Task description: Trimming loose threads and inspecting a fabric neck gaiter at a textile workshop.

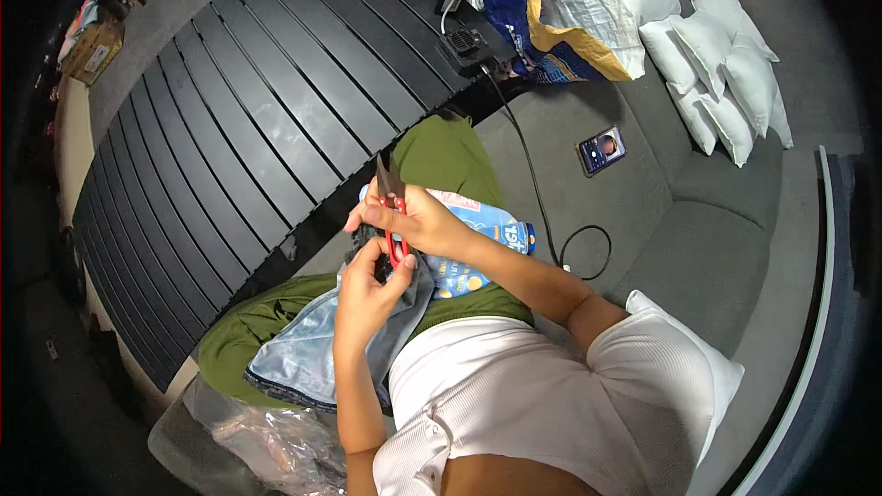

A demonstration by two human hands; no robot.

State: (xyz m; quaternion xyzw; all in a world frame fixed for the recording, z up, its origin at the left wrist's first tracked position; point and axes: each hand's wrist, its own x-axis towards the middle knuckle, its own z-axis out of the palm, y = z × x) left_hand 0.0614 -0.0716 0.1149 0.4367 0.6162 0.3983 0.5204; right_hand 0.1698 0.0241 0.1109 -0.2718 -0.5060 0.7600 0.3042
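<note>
Head view: I've got the right hand [421,219] with fingers closed around red-handled scissors [392,203] over the lap, blades toward the slatted black tabletop [266,101]. The left hand [364,298], fingers bent, sits at the handles; can't tell if it grips anything. Blue-grey cloth [308,344] lies on green trousers [450,152], blue package [459,281] beside it.

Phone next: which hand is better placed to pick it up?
Probably the right hand: the phone lies on that side, farther from the left hand. But the red-handled scissors in the right hand's grasp may need setting down first.
</note>
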